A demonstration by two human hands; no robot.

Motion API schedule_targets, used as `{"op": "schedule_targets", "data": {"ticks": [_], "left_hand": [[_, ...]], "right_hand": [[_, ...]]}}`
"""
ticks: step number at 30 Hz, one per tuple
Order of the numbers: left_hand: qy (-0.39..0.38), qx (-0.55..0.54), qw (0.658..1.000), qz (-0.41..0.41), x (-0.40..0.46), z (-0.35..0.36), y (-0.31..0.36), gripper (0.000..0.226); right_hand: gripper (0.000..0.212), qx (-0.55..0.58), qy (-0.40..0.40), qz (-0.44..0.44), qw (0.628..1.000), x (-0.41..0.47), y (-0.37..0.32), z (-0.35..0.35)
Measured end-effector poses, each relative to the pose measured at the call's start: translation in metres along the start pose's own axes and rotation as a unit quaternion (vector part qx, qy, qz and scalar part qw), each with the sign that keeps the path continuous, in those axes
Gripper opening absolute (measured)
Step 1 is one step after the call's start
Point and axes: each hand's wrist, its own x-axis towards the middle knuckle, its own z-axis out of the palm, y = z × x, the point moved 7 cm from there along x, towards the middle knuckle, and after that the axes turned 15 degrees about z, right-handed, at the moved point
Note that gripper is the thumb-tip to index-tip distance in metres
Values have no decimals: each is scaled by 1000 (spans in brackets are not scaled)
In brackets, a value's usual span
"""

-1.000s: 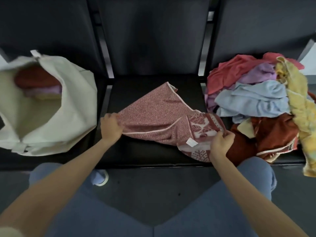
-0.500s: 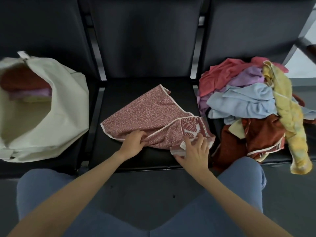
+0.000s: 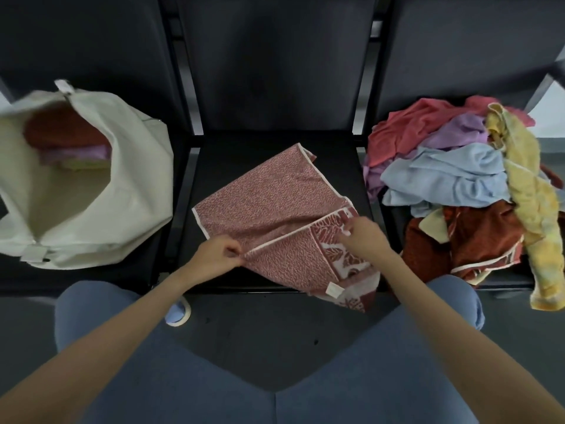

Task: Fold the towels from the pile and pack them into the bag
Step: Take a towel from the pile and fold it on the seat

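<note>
— Shifted since half a second back? Left to right, please.

— Lifted off the cloth and moved apart, both hands; lower flap of the red patterned towel (image 3: 269,194) now drawn toward the seat's front edge, tagged corner hanging over it.

— Far left?

— Cream bag (image 3: 122,191) on the left seat, mouth gaping, folded towels (image 3: 73,139) stacked inside at the back. Bare room left in the front of the bag.

— Centre?

— Left hand (image 3: 214,255) pinching the white-trimmed hem at the fold's left end. Towel spread slantwise on the middle seat (image 3: 342,154), far corner pointing at the backrest. Right hand (image 3: 363,237) pinching the same hem at the leaf-printed border. Bare black seat showing behind and left of the towel.

— Right?

— Pile of towels (image 3: 452,179) heaped on the right seat, apart from the red one; yellow piece (image 3: 538,209) trailing over the front edge.
</note>
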Motion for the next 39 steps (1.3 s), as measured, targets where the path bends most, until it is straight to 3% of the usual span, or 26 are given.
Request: {"op": "schedule_targets", "data": {"ticks": [2, 3, 6, 8, 13, 18, 20, 22, 24, 26, 29, 31, 33, 35, 39], "left_hand": [[-30, 3, 999, -11, -2, 3, -10, 24], [1, -13, 1000, -24, 1, -1, -15, 19], [196, -17, 975, -105, 14, -35, -40, 26], [255, -5, 950, -178, 23, -53, -65, 35], [216, 34, 927, -306, 47, -67, -109, 59], [178, -17, 934, -310, 76, -65, -96, 25], [264, 20, 930, -255, 89, -81, -70, 24], [353, 51, 924, -135, 99, -96, -25, 20], [388, 64, 919, 2, 105, -100, 27, 15], [338, 99, 927, 129, 109, -86, 69, 15], [148, 139, 949, 239, 112, -32, 92, 19], [23, 149, 961, 233, 108, 7, 79, 25], [-61, 107, 978, 172, 102, 35, 55, 33], [-62, 23, 991, 113, 97, 47, 41, 34], [101, -96, 990, -9, 107, 40, 28, 23]], "right_hand": [[29, -3, 43, 14, 999, 16, -6, -3], [35, -12, 44, 26, 999, 23, -7, -1], [39, -22, 28, 44, 998, 37, -8, 13], [38, -44, 42, 47, 997, 40, -7, 20], [30, -65, 128, 65, 987, 41, 5, 21], [10, 68, 113, 4, 991, 36, 2, 19], [10, 137, 92, -26, 986, 28, -2, 17], [13, 192, 75, -54, 977, 20, -6, 12], [13, 227, 62, -85, 968, 12, -8, 6], [15, 242, 42, -113, 963, 6, -9, 4], [17, 241, 19, -124, 962, 3, -6, 6], [15, 223, 12, -115, 968, 3, -3, 10], [16, 205, 3, -108, 973, 3, 1, 13], [21, 204, -13, -113, 972, 1, 3, 14], [20, 225, -53, -104, 967, -2, 5, 16]]}}
